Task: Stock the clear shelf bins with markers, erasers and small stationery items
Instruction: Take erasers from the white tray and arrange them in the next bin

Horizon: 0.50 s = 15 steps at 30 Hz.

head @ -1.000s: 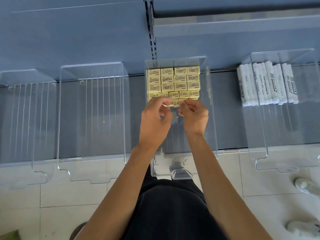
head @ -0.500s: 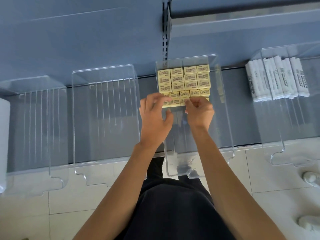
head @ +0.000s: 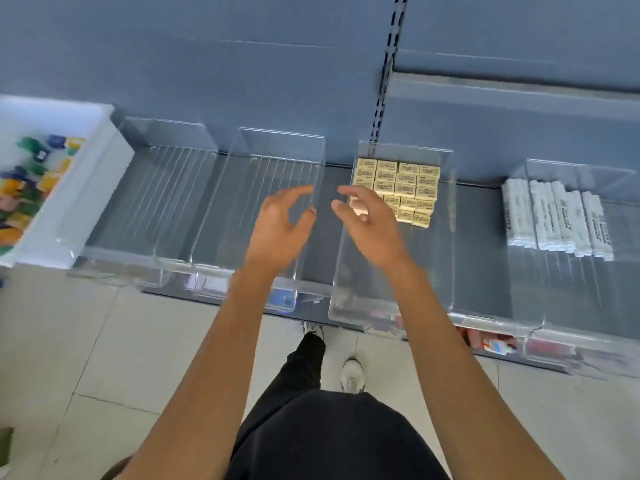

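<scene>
A white tub (head: 79,209) of coloured bits sits at nine o'clock, white markers (head: 554,220) at three. Tan erasers (head: 410,187) fill the back of the bin (head: 446,268) at one o'clock. The left hand (head: 280,226) and right hand (head: 374,226) hover just before them, fingers loosely apart, holding nothing.

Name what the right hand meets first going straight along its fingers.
The right hand points up-left: probably the wall of the empty clear bin beside the eraser bin, though it may pass above.
</scene>
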Each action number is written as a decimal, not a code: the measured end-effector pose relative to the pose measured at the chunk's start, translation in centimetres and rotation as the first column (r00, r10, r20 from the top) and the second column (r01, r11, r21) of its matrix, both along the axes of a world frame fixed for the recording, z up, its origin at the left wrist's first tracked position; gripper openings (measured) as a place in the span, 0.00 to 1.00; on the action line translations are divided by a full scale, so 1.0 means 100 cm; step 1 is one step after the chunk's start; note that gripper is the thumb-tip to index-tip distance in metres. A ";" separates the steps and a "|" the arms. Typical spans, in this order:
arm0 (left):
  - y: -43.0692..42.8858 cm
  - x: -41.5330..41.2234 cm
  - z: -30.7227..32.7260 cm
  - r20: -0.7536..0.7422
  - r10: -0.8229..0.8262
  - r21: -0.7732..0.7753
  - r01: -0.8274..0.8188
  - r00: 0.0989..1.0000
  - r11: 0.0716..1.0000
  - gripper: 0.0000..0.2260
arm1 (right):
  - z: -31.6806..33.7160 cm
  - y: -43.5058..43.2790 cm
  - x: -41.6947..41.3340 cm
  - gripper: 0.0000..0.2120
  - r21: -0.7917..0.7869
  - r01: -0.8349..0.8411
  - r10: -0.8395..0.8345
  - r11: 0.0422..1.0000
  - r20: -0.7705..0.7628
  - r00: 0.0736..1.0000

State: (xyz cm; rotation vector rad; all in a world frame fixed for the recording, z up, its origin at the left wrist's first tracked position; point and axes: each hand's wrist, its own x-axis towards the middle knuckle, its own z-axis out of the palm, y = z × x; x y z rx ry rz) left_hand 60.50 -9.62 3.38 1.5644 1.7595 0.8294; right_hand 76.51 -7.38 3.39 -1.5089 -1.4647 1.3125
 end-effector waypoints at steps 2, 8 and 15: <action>-0.029 -0.012 0.013 -0.050 0.032 0.029 -0.031 0.998 0.999 0.16 | 0.008 -0.016 -0.004 0.14 0.036 -0.103 0.102 0.994 0.025 0.994; -0.105 -0.071 0.063 -0.124 0.270 0.113 -0.256 0.955 0.960 0.16 | 0.051 -0.046 -0.070 0.17 0.117 -0.342 0.343 0.932 0.008 0.939; -0.173 -0.139 0.091 -0.139 0.453 0.137 -0.436 0.881 0.890 0.16 | 0.087 -0.085 -0.158 0.17 0.213 -0.536 0.546 0.817 0.011 0.837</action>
